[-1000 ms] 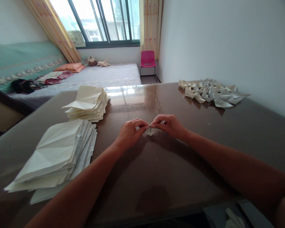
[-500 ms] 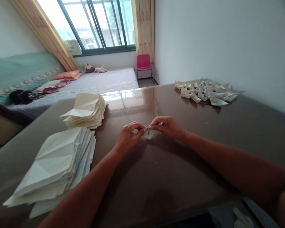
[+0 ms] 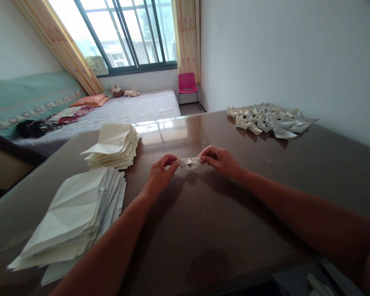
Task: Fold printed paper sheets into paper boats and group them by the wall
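Observation:
A small folded paper piece (image 3: 190, 163), printed and boat-like in shape, is held just above the brown table (image 3: 185, 230) in the middle of the view. My left hand (image 3: 163, 170) pinches its left end between thumb and fingers. At its right end, my right hand (image 3: 217, 160) has the same kind of pinch. To the left lie a stack of large creased sheets (image 3: 74, 197) and, behind it, a stack of smaller cream sheets (image 3: 112, 142). Many folded paper pieces (image 3: 265, 117) form a cluster at the back right.
A white wall (image 3: 290, 61) runs along the right side. Beyond the table are a bed (image 3: 148, 102), a pink chair (image 3: 187, 83) and a window. An open drawer or box-like edge (image 3: 296, 283) shows at the bottom right.
My hands have moved apart, the left one leftward and the right one slightly to the right. The folded paper has gone from a narrow, downward-pointing form to a wide, boat-like one.

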Tool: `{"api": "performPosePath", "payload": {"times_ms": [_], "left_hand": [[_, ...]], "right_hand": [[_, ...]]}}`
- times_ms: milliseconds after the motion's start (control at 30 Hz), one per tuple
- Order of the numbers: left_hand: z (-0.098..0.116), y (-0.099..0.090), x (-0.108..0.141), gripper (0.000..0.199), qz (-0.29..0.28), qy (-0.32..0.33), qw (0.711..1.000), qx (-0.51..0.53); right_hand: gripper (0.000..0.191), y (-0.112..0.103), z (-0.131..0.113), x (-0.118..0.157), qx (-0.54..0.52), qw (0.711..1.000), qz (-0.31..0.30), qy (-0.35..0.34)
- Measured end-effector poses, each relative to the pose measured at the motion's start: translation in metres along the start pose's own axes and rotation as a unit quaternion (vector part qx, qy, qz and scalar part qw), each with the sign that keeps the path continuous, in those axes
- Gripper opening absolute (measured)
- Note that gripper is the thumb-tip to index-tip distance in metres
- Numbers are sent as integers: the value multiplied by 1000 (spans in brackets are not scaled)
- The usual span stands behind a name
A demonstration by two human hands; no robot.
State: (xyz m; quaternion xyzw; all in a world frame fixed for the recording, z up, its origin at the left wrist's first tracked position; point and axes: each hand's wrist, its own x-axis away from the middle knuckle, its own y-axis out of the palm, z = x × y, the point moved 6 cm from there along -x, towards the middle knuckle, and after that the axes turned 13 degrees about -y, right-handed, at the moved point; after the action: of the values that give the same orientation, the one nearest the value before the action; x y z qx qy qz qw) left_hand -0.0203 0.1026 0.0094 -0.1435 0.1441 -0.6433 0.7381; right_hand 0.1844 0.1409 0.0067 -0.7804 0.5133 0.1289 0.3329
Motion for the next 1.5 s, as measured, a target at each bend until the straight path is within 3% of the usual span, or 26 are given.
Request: {"api": "performPosePath", "payload": {"times_ms": [167, 433, 533, 600, 700, 800, 900, 1000, 1133, 1300, 1400, 1500], "left_hand": [[-12, 2, -7, 28, -20, -19, 999, 31], [-16, 4, -10, 23, -37, -13, 995, 90], [-9, 5, -4, 16, -3, 26, 1000, 8], [-5, 8, 1, 11, 16, 49, 998, -46], [1, 12, 9, 7, 29, 74, 992, -97], [7, 16, 15, 5, 28, 89, 988, -124], [11, 20, 20, 5, 22, 100, 985, -136], [12, 21, 22, 4, 6, 109, 987, -115], [10, 23, 20, 6, -20, 111, 989, -90], [-3, 21, 9, 12, -43, 76, 996, -24], [-7, 27, 8, 20, -108, 71, 991, 24], [-4, 33, 13, 47, -142, 102, 985, -1]], "right_hand": [[21, -3, 17, 0, -44, 999, 6, 12], [15, -5, 26, -1, -5, 1000, -17, 4], [15, -3, 13, 0, 57, 997, -44, -29], [31, 2, -5, 1, 98, 989, -67, -91], [44, 12, -30, 6, 173, 962, -112, -178], [48, 19, -37, 10, 247, 937, -145, -199], [32, 17, -30, 9, 261, 938, -133, -185], [13, 12, -19, 7, 200, 961, -108, -155], [17, 9, 0, 5, 95, 988, -108, -60], [24, 3, 9, 3, 98, 990, -101, 5], [18, 3, -2, 1, 117, 986, -96, -71], [13, 10, -18, 4, 144, 964, -128, -184]]}}
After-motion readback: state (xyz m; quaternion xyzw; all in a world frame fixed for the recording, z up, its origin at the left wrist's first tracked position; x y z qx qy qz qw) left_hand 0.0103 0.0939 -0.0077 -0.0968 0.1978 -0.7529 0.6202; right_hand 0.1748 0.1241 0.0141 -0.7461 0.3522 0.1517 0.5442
